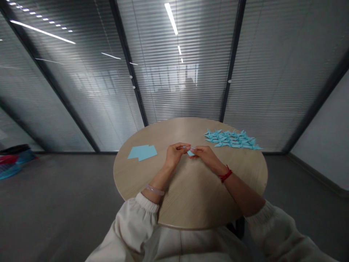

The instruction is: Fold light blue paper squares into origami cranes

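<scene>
My left hand [174, 153] and my right hand [205, 154] meet over the middle of a round wooden table [191, 196]. Both pinch a small light-blue folded paper piece [190, 153] between their fingertips; most of it is hidden by the fingers. A pale bracelet sits on my left wrist, a red cord on my right. A stack of flat light-blue paper sheets [142, 151] lies to the left of my hands. Several finished light-blue folded paper figures [231, 139] are laid out in rows at the table's far right.
Glass walls with closed blinds and dark frames [231, 65] stand behind the table. Grey floor surrounds it. A blue and red basket-like object [13, 160] rests on the floor at far left. My cream sleeves fill the bottom edge.
</scene>
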Motion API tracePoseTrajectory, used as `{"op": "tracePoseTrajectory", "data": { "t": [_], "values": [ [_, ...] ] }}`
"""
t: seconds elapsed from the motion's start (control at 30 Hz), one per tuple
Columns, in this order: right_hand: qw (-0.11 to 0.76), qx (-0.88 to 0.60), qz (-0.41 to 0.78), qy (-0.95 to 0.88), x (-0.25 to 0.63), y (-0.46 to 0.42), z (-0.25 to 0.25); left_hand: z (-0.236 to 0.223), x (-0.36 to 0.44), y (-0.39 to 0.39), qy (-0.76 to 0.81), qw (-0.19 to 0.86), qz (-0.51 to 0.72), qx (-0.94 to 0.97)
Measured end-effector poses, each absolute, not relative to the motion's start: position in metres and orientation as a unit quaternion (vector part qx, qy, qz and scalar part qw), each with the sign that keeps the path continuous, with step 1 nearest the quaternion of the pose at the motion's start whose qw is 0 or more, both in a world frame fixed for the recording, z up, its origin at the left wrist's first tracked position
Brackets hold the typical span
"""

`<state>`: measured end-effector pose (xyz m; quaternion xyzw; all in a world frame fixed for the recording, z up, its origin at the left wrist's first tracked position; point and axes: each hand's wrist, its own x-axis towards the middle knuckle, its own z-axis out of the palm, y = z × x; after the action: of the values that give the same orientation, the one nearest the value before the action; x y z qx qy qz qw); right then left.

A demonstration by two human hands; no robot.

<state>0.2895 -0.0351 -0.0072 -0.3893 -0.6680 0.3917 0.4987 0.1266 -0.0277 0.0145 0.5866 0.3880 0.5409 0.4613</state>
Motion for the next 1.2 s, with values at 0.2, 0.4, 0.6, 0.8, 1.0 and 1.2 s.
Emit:
{"op": "tracePoseTrajectory", "data": {
  "t": [0.2, 0.4, 0.6, 0.8, 1.0, 1.2],
  "values": [
    [0.489, -0.393, 0.398, -0.669, 0.2910, -0.0348, -0.0057, 0.0168, 0.1265, -0.0313, 0.393, 0.476, 0.542, 0.570],
    [0.489, -0.379, 0.403, -0.674, 0.2910, -0.0397, 0.0000, 0.0139, 0.1246, -0.0296, 0.381, 0.489, 0.551, 0.560],
    [0.481, -0.404, 0.349, -0.695, 0.2921, -0.0413, 0.0016, 0.0162, 0.1245, -0.0344, 0.376, 0.518, 0.547, 0.540],
    [0.488, -0.377, 0.425, -0.663, 0.2909, -0.0391, -0.0041, 0.0179, 0.1231, -0.0349, 0.378, 0.504, 0.566, 0.532],
    [0.492, -0.391, 0.422, -0.653, 0.2919, -0.0366, -0.0051, 0.0165, 0.1242, -0.0361, 0.358, 0.510, 0.575, 0.530],
    [0.490, -0.369, 0.466, -0.637, 0.2909, -0.0417, 0.0003, 0.0190, 0.1258, -0.0372, 0.345, 0.512, 0.596, 0.513]
  ]
}}
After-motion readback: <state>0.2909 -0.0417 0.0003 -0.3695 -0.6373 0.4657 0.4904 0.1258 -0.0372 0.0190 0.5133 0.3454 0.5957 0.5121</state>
